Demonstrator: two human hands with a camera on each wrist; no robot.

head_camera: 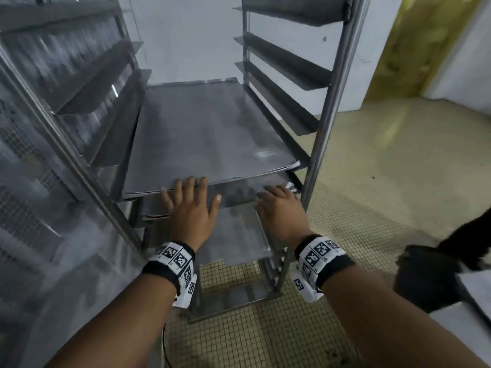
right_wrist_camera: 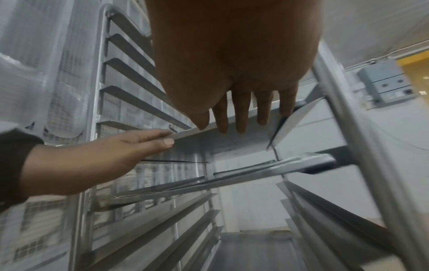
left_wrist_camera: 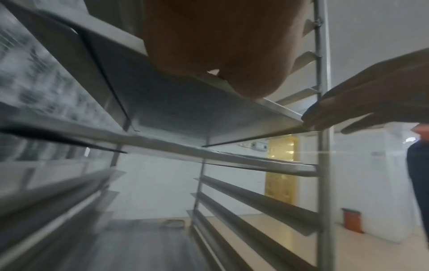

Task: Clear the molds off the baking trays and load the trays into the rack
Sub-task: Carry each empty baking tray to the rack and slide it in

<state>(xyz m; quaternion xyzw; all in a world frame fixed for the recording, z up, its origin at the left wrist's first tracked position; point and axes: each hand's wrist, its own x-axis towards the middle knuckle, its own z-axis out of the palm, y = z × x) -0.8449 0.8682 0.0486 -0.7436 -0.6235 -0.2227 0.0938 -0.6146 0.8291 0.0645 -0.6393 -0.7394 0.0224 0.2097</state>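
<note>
Small square floor tiles (head_camera: 372,181) run under a tall metal rack (head_camera: 322,123) that stands straight ahead of my hands, with a pale wall behind it. Both my hands are up at the front edge of the top tray (head_camera: 207,134), which lies bare, with no molds on it, and sits most of the way along its side rails. My left hand (head_camera: 192,208) has its fingers straight and spread, their tips laid against the tray's near lip. My right hand (head_camera: 279,211) is just beside it to the right, fingers also straight and relaxed, reaching at the edge near the right front post; from the head view I cannot tell for sure whether it touches this tray or the one under it, though the right wrist view shows its fingertips (right_wrist_camera: 241,117) at the top tray's lip. Neither hand grips anything.

Below my hands a second tray (head_camera: 233,232) lies in the rack, jutting further toward me than the top one.

I judge this to be the last push of a loading step. The near right corner of the top tray (head_camera: 292,166) looks bent and sits close to its rail, so an uneven shove, harder from one hand, could skew the tray and jam it, or slip one side off its rail onto the tray below. A gloved hand (head_camera: 422,277) of another person works low to the right of mine, near enough to be bumped if I swing back.
</note>
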